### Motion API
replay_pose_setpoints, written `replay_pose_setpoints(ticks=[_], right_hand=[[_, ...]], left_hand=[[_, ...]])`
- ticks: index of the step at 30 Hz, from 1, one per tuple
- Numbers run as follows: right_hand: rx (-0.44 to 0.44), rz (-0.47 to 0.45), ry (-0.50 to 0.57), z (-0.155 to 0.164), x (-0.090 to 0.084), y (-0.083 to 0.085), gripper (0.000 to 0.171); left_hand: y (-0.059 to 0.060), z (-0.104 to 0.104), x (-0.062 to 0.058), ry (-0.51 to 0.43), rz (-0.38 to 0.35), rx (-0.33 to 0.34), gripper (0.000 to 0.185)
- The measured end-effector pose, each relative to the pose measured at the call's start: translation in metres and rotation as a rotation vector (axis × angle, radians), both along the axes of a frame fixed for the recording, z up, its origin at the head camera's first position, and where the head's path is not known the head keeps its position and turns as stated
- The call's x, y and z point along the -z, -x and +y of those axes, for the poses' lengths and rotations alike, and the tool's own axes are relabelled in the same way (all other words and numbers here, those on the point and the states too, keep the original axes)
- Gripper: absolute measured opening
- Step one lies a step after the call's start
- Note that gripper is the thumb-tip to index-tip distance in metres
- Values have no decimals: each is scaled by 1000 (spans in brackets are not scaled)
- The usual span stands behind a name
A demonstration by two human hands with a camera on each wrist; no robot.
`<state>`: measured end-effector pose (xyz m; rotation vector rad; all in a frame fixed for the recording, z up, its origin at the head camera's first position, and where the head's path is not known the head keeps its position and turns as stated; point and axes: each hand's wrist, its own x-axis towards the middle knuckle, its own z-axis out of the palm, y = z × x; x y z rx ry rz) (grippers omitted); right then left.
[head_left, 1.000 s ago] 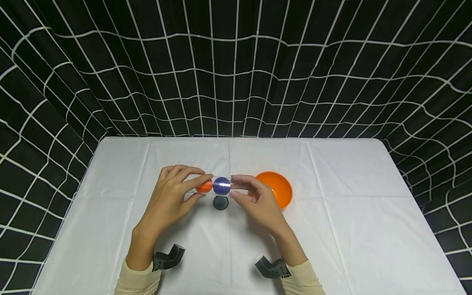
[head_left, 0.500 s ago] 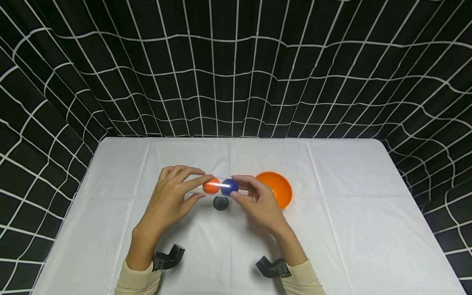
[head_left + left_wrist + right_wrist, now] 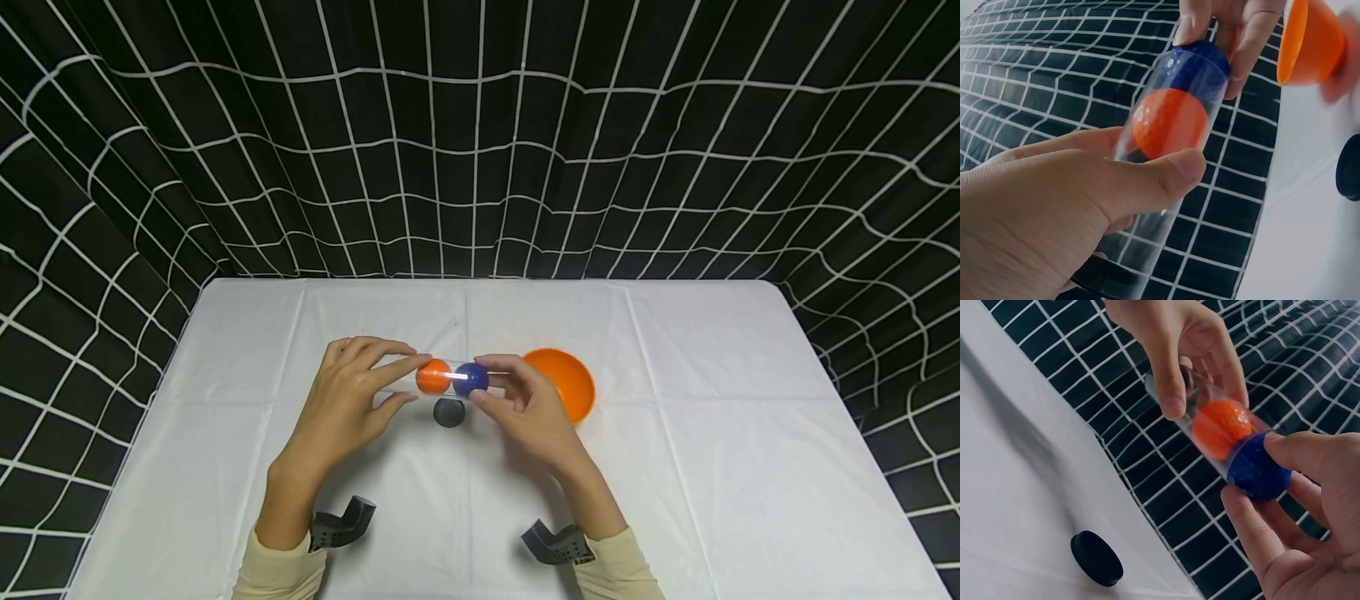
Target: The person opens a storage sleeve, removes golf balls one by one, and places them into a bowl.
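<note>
My left hand (image 3: 345, 392) grips a clear plastic tube (image 3: 1147, 234) around its middle, thumb on one side and fingers on the other. The tube lies roughly level above the table, and its left end has a black base (image 3: 1107, 275). Inside sits an orange golf ball (image 3: 1221, 428), touching a blue golf ball (image 3: 1259, 467) at the tube's right-hand mouth. Part of the blue ball sticks out past the rim. My right hand (image 3: 532, 408) pinches that blue ball between thumb and fingertips, right at the rim.
A round black cap (image 3: 449, 412) lies on the white-covered table (image 3: 720, 467), just nearer than the tube. An orange bowl (image 3: 573, 383) stands behind and to the right of my right hand. Black netted curtain (image 3: 480, 167) surrounds the table's back and sides.
Both balls have slid rightward along the tube, and the blue one now protrudes from its mouth. My right hand has shifted very slightly right; the left has stayed in place.
</note>
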<state>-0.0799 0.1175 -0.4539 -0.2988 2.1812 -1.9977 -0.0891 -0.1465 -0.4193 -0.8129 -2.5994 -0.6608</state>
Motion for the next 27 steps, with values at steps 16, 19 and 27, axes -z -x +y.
replay_pose_setpoints(ticks=[16,19,27], right_hand=[[8,27,101,5,-9,-4,47],[21,26,106,9,-12,-5,48],[64,81,124,23,-12,-2,47]], left_hand=[[1,2,5,-69,-115,5,48],[2,2,6,-88,-138,14,50],[1,1,6,-112,-163,9,50]])
